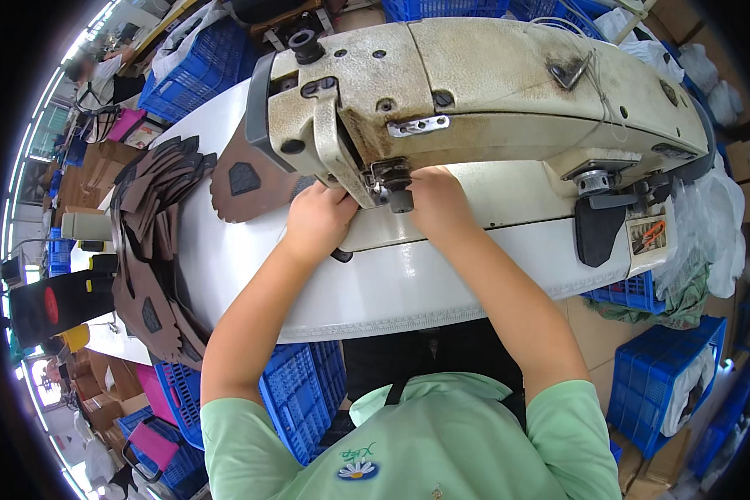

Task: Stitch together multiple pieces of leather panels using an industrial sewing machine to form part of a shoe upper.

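Note:
Both my hands are at the needle end of a cream-coloured sewing machine point(350, 92). My left hand point(321, 218) rests on the white bed point(392, 283), left of the needle area, its fingers bent and closed, their tips partly behind the machine head. On the other side of the dark round knob point(401, 200), my right hand point(438, 198) has its fingers curled in, largely covered by the head. What either hand pinches is hidden. Past my left hand lies a brown leather-like piece point(240, 185) with a scalloped edge and a dark patch on it.
A heap of similar brown pieces point(154, 225) hangs over the bed's left end. At the right stands a black lever pad point(598, 233) near a small tray point(647, 237) with orange-handled snips. Blue crates point(662, 379) surround the machine, and clear plastic bags point(708, 225) hang on the right.

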A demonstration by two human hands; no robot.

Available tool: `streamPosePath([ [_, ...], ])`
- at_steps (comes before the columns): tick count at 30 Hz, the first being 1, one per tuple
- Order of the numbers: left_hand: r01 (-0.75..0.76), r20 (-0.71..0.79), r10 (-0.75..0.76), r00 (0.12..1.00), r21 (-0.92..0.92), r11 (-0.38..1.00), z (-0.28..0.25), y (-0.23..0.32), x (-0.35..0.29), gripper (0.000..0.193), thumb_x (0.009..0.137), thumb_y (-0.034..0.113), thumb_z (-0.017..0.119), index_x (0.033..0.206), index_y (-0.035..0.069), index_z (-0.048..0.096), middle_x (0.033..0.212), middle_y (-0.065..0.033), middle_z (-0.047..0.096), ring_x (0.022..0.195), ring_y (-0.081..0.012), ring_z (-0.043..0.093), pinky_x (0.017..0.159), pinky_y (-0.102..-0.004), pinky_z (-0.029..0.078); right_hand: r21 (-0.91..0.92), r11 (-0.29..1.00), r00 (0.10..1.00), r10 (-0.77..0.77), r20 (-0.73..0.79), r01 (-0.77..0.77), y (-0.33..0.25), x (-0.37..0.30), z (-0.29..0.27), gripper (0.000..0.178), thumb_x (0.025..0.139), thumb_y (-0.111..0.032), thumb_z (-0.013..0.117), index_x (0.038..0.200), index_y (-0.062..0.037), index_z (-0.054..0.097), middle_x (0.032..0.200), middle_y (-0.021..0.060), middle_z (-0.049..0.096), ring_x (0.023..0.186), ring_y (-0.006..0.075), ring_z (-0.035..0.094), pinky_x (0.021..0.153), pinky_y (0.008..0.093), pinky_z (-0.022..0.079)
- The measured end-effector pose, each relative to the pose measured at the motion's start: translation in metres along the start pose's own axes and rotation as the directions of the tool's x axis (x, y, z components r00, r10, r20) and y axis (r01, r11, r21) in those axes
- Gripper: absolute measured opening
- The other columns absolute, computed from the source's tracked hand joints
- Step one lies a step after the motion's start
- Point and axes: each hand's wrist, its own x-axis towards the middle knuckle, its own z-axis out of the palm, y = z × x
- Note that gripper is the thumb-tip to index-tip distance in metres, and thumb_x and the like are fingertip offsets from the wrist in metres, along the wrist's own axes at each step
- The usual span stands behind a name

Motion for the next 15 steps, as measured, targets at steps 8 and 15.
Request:
streamPosePath([
  [8,0.005,0.009,-0.005,1.000,-0.005,1.000,-0.0040,-0.0015,-0.0002,0.019,0.076,0.007,0.070,0.093,0.013,0.074,0.089,-0.0055,0.068,0.081,-0.0281,0.067,0.064,-0.0413,0.053,-0.014,0.999,0.999,-0.039,-0.026,0.039,-0.0013,0.0007,0.0016,0.018,0.075,0.001,0.059,0.088,-0.0058,0.070,0.093,0.0067,0.070,0.093,0.0307,0.065,0.084,0.0398,0.052],
  [15,0.052,0.001,-0.052,0.999,-0.043,0.998,-0.0069,0.0053,0.0078,0.020,0.076,0.005,0.068,0.095,0.010,0.073,0.091,-0.0083,0.068,0.080,-0.0321,0.066,0.064,-0.0431,0.052,-0.023,1.000,0.997,-0.019,-0.076,0.018,0.0021,-0.0023,0.0030,0.020,0.076,0.000,0.060,0.092,-0.0056,0.072,0.100,0.0063,0.072,0.100,0.0297,0.065,0.089,0.0396,0.052],
])
